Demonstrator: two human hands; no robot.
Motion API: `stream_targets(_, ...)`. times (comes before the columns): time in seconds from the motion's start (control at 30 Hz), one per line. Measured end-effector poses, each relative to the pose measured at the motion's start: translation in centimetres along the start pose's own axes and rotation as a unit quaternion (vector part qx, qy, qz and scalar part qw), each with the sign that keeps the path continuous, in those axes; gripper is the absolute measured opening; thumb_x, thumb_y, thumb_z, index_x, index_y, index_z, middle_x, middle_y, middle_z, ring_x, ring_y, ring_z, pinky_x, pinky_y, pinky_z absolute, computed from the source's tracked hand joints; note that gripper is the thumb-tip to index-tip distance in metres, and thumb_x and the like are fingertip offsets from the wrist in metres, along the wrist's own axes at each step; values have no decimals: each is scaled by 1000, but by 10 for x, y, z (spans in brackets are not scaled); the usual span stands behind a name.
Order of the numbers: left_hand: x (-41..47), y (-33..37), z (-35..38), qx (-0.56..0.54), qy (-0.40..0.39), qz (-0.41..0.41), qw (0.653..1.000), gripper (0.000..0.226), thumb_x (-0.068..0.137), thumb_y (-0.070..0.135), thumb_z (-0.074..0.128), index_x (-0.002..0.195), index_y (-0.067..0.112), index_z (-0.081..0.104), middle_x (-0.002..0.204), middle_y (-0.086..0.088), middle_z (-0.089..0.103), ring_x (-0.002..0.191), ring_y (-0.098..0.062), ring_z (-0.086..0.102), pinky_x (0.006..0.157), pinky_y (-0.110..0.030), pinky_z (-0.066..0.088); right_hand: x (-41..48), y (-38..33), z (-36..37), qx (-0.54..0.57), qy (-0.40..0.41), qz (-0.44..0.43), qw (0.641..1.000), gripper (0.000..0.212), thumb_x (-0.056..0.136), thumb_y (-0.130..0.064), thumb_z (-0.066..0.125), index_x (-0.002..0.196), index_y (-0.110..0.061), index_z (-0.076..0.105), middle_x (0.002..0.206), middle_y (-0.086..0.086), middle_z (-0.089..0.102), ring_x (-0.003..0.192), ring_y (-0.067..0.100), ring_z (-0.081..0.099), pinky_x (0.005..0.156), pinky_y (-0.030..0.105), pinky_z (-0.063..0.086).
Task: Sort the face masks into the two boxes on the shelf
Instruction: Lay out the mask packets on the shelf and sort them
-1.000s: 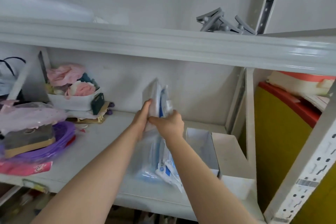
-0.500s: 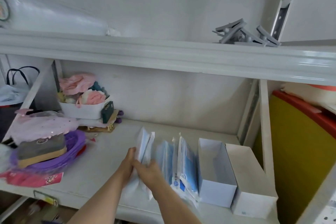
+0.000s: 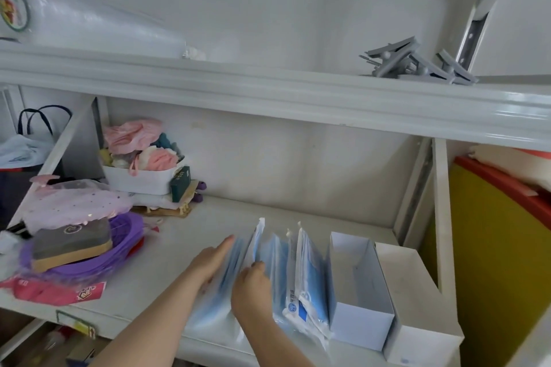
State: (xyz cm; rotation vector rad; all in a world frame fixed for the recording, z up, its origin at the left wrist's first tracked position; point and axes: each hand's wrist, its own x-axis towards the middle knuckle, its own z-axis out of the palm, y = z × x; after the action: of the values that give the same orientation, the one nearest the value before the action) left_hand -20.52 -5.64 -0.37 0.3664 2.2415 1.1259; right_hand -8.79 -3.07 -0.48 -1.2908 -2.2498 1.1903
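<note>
Clear plastic with blue inside: sealed mask packets [image 3: 304, 274] stand on edge in a row on the white shelf [image 3: 185, 241], near its front lip. The left hand [image 3: 213, 262] lies flat, fingers straight, pressed against the leftmost packet and holding nothing. The right hand [image 3: 252, 292] is just right of it, fingers curled down into the row and pinching packet edges partway along. More packets lean beyond the right hand, the last one touching an open white box [image 3: 360, 319]. A second white box [image 3: 417, 334] touches that one, farther right. Well left of the left hand is a purple basket [image 3: 119, 250].
</note>
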Motion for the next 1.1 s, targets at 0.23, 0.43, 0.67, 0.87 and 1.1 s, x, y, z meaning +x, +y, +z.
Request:
stream_targets(0.23,-5,5,25,77,-5,10,997,79,86,58,49,143,5,35,142,-16,48,123,-33,53,100,-37,43,1,-7,-13,-34,-32,1,999,33,98,-9,37,130,-2,45,126,13,57,114,26,59,91,30,50)
stream_targets(0.43,-7,2,25,74,5,29,997,70,91,57,42,139,6,42,139,-16,51,122,-33,53,94,-35,42,-2,-13,-19,21,-57,2,998,36,97,-12,32,126,-1,50,123,16,59,94,24,58,74,27,45)
stream_targets(0.67,7,-11,9,-69,-15,42,997,67,91,52,52,135,1,51,124,-17,61,100,-29,60,84,-34,48,-1,-17,-34,71,-93,-44,992,47,98,-21,35,144,-11,31,128,13,55,100,24,58,71,25,43)
stream_targets(0.87,3,-7,4,4,39,57,998,98,76,68,62,148,12,24,143,-15,46,119,-35,54,94,-42,47,0,-3,-38,48,-17,-65,997,44,94,-38,50,130,-13,44,105,4,62,83,19,63,67,26,54)
stream_targets(1.1,1,13,14,48,15,121,991,114,69,75,60,153,35,-4,158,-11,24,139,-32,36,112,-43,34,18,16,-72,-113,87,-57,988,51,91,-8,39,141,-11,33,135,11,49,125,29,48,90,35,45)
